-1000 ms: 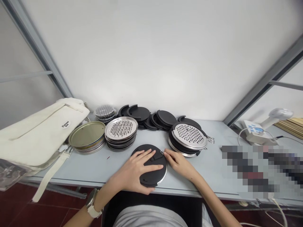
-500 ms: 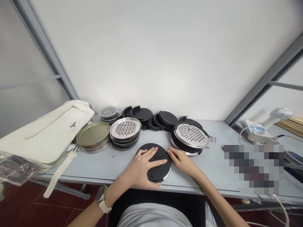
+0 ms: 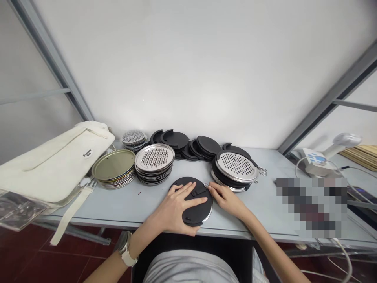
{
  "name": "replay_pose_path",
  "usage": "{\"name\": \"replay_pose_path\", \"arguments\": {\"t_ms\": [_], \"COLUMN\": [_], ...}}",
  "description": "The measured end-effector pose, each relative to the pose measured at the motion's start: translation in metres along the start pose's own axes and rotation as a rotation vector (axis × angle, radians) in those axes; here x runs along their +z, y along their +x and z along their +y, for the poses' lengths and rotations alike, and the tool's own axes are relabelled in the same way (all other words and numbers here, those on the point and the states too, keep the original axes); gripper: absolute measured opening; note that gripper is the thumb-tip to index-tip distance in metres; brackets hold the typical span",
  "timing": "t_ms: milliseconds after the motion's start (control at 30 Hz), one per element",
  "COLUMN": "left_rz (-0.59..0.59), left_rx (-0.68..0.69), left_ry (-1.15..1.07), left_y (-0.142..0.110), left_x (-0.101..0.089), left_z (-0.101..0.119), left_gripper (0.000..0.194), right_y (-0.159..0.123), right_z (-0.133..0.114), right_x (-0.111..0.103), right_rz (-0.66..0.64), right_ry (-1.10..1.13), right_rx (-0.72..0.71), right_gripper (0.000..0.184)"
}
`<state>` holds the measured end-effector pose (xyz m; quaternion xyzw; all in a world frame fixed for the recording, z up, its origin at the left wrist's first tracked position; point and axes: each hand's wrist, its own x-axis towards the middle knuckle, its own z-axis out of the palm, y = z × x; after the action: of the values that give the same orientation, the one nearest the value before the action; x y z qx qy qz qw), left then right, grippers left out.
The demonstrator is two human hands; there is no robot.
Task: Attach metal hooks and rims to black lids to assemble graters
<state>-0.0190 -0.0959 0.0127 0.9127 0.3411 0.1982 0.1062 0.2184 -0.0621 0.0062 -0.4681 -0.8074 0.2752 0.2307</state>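
A round black plastic holder (image 3: 196, 212) lies on the table in front of me, with a shiny metal rim showing at its lower right. My left hand (image 3: 176, 209) rests on it, fingers spread and palm down over its left side. At the holder's upper right edge, my right hand (image 3: 226, 199) pinches a small metal wire clip (image 3: 205, 185) between thumb and fingertips. Just beyond that hand sits a stack of black holders topped by a perforated metal grater plate (image 3: 236, 167), with wire clips (image 3: 261, 171) sticking out to the right.
Stacked grater plates (image 3: 155, 158) and olive-topped metal discs (image 3: 113, 165) stand left of centre. Behind are smaller graters (image 3: 133, 137) and loose black holders (image 3: 209, 144). A cream bag (image 3: 59, 165) lies left, its strap over the table edge. A white handheld device (image 3: 343, 143) is at right.
The view has shifted slightly. Both hands keep nearly the same places on the black holder and the clip, with no clear change in grip.
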Motion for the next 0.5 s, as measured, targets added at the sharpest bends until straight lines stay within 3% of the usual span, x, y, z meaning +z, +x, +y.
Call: {"name": "replay_pose_path", "arguments": {"t_ms": [200,500], "left_rz": [-0.083,-0.093], "left_rx": [0.069,0.079], "left_ry": [-0.019,-0.028], "left_y": [-0.002,-0.003], "left_x": [-0.009,-0.01], "left_z": [-0.007,-0.005], "left_gripper": [0.084,0.083], "right_y": [-0.007,-0.009], "right_z": [0.0,-0.003], "right_x": [-0.003,-0.005], "right_rz": [-0.082,-0.073], "right_ry": [0.028,0.054], "right_rx": [-0.006,0.012], "right_gripper": [0.033,0.031]}}
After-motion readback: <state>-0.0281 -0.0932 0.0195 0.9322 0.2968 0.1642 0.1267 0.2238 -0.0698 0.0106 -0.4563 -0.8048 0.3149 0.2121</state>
